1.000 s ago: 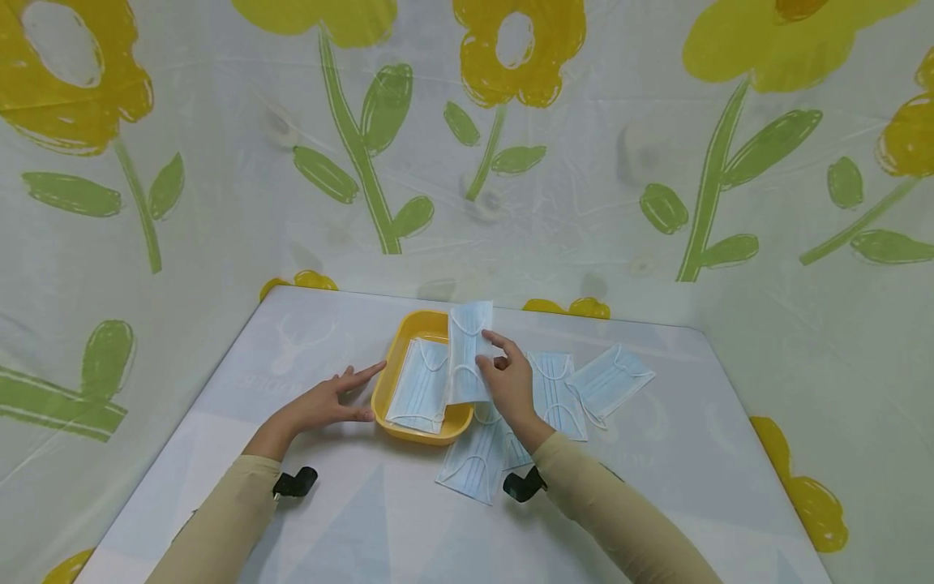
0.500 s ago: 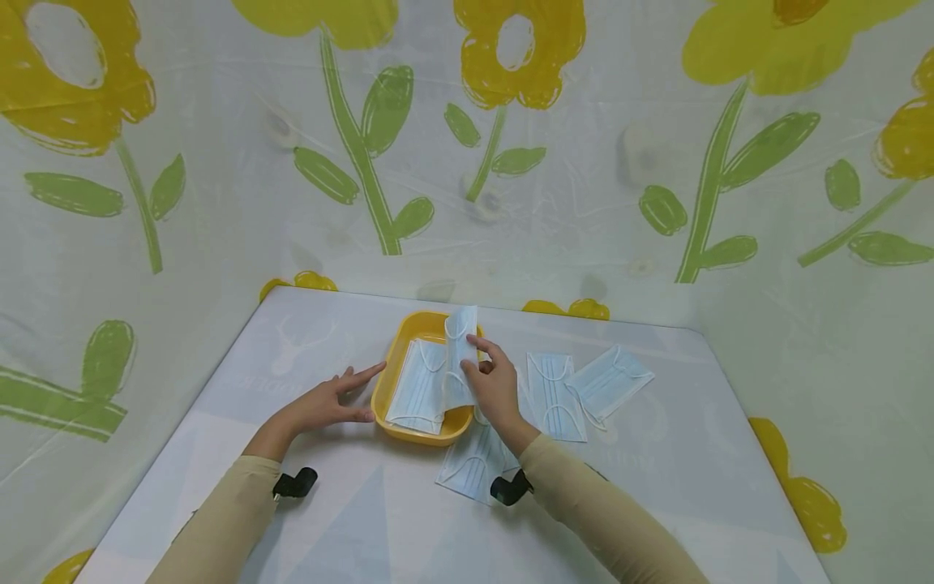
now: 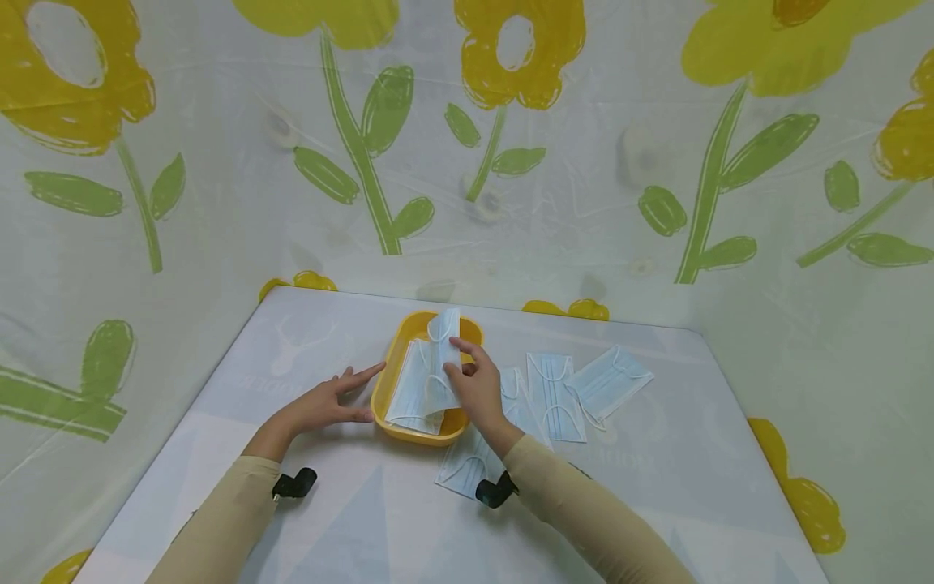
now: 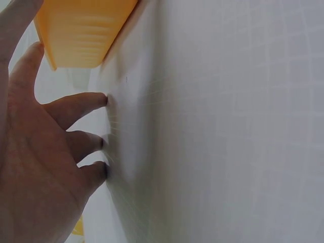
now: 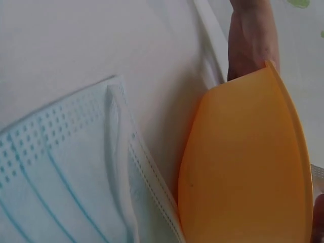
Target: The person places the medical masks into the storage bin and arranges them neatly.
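A yellow plastic tray (image 3: 410, 434) stands on the table, with light-blue disposable face masks (image 3: 410, 393) lying flat inside. Over its right half, my right hand (image 3: 477, 396) pinches another face mask (image 3: 441, 353) between thumb and fingers. That mask is tilted and overlaps those beneath. At the tray's left side, my left hand (image 3: 327, 404) is spread, with index finger and thumb at the wall. The left wrist view shows the remaining fingertips (image 4: 98, 143) on the table. In the right wrist view, the right hand is mostly out of frame, beside the tray wall (image 5: 243, 162).
Right of the tray, several loose masks lie on the pale table: two overlapping ones near my right forearm, an upright mask (image 3: 556, 397), and a slanted mask (image 3: 611, 381). A flower-printed curtain (image 3: 584, 186) rises behind the table's back edge.
My right hand has carried the pinched mask leftward, from the tray's right rim to over the masks inside. The left hand and the tray have stayed in place.
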A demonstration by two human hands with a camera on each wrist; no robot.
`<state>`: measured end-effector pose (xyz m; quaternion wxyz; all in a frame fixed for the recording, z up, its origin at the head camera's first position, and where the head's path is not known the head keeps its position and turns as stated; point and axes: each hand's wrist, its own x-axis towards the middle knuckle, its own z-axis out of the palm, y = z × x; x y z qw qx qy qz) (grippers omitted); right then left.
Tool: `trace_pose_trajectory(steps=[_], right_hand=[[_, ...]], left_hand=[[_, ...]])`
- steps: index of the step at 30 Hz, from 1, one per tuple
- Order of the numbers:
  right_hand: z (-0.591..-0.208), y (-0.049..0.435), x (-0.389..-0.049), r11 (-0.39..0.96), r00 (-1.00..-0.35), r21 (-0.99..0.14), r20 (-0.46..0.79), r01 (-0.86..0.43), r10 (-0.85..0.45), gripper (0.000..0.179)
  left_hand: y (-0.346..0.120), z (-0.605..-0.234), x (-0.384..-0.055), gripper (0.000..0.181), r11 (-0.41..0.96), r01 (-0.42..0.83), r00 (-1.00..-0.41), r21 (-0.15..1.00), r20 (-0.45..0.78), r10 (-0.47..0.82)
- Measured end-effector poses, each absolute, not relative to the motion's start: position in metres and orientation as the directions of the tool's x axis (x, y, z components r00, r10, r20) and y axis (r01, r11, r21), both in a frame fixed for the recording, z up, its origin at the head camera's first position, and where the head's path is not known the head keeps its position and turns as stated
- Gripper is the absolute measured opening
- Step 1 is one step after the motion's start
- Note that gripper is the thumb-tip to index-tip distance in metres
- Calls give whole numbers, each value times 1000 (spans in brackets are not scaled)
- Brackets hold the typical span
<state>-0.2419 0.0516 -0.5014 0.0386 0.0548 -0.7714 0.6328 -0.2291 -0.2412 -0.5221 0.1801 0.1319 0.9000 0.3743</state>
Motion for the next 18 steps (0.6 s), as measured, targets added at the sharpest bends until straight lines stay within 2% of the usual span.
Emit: trace_pose_trajectory(steps=[18], right_hand=[[-496, 35, -240, 226, -992, -966, 113, -124, -60, 42]], left_hand=[[-241, -521, -229, 92, 690, 104, -900, 716, -227, 371]])
